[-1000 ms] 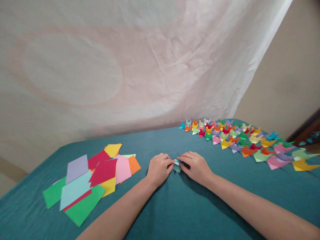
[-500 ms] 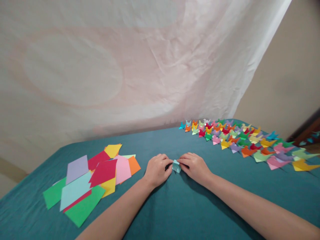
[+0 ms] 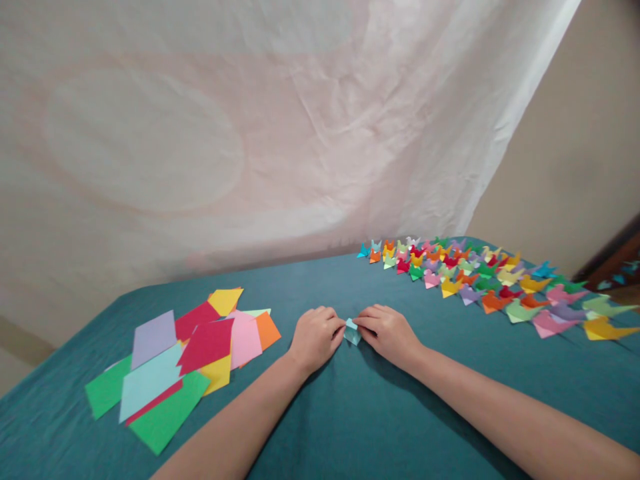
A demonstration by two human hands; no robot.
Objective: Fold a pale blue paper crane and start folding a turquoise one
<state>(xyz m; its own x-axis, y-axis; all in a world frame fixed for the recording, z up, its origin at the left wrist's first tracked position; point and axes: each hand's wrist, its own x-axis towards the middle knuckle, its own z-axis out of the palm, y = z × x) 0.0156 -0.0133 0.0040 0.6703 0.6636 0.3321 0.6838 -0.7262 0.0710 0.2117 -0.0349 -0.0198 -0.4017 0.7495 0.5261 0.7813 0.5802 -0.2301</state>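
Note:
A small, partly folded light blue paper [image 3: 352, 331] lies on the teal tablecloth [image 3: 360, 413] between my two hands. My left hand [image 3: 315, 337] has its fingers curled and pinches the paper's left edge. My right hand [image 3: 387, 331] pinches the right edge, fingers closed on it. Both hands rest on the cloth near the table's middle. Most of the paper is hidden by my fingertips.
A loose pile of flat coloured paper squares [image 3: 175, 357] lies at the left. Several rows of folded paper birds [image 3: 480, 283] in many colours fill the right and far right. A pale wrinkled sheet [image 3: 250, 133] hangs behind the table.
The hands have drawn slightly closer round the light blue paper, which now stands up a little more between the fingertips. Nothing else moved.

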